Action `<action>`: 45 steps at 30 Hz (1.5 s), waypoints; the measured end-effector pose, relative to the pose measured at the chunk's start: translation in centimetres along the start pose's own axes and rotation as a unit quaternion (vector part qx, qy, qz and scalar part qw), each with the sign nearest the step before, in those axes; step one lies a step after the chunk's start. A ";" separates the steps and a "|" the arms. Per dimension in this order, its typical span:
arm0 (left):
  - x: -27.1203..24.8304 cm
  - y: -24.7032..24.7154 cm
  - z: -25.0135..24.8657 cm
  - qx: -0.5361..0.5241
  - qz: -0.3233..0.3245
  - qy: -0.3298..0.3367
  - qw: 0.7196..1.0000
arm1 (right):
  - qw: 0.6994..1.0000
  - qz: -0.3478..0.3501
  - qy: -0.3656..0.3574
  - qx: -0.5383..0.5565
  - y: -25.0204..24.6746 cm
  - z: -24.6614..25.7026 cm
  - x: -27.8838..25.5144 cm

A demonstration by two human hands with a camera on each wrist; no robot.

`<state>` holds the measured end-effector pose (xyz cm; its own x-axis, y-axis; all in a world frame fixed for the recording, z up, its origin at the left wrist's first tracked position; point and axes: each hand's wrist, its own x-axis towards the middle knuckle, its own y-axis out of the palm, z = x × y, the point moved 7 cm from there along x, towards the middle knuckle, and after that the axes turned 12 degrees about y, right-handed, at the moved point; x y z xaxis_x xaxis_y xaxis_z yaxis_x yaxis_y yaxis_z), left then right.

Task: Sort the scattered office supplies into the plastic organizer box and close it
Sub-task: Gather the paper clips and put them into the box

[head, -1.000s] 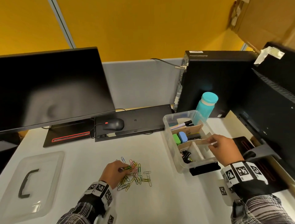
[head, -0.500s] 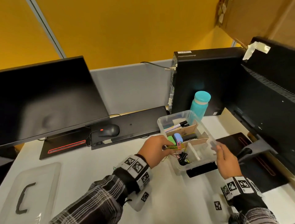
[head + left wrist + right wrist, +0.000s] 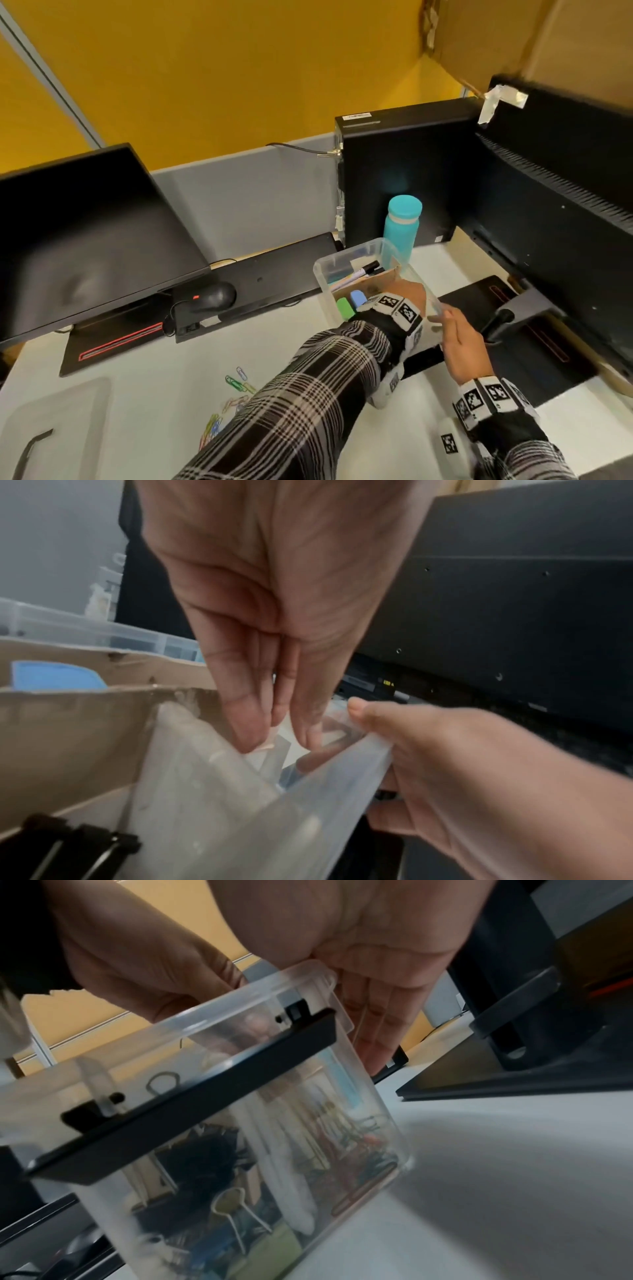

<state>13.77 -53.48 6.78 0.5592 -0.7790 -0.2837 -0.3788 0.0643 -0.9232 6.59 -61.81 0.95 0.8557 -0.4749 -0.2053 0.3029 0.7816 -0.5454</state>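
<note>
A: Head view: where is the organizer box (image 3: 346, 263)?
B: On the desk (image 3: 171, 370), in front of the teal bottle (image 3: 401, 224). The left hand (image 3: 409, 291) reaches down inside it; a second ago it lay on the paper clips (image 3: 236, 380), which are now fewer and left of the box. The right hand (image 3: 460, 337) has stayed at the box's right rim. Bare desk lies between clips and box.
A: Left wrist view?
B: Left fingers (image 3: 246, 723) point straight down, loosely together, holding nothing visible. The right hand (image 3: 455, 764) pinches the box's rim.
A: Right wrist view?
B: The right fingers (image 3: 373, 1031) lie flat outside the wall, thumb inside. Coloured clips (image 3: 359, 1150) show through it. No legible writing.
</note>
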 end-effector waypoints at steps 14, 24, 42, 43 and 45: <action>-18.6 1.4 14.3 -0.101 -0.229 -0.129 0.960 | 0.959 -0.115 -0.131 -0.226 1.4 8.6 -4.0; -35.7 16.1 22.1 -0.199 -0.091 -0.338 0.915 | 0.912 0.227 -0.169 -0.298 19.0 9.2 -11.9; -29.8 13.9 20.8 -0.154 -0.118 -0.197 0.961 | 0.905 0.221 0.035 -0.363 24.9 5.2 -13.9; -29.4 14.1 21.2 -0.104 -0.074 -0.164 0.978 | 0.905 0.217 0.048 -0.362 24.6 4.8 -13.9; -29.0 15.0 21.5 -0.049 0.010 -0.108 0.993 | 0.903 0.220 0.074 -0.361 24.5 4.2 -14.4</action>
<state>7.72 -16.58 -4.37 0.6922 -0.6253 -0.3603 -0.4552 0.0091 -0.8903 3.48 -34.09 -6.06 0.7457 -0.2732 -0.6078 -0.4509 0.4647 -0.7621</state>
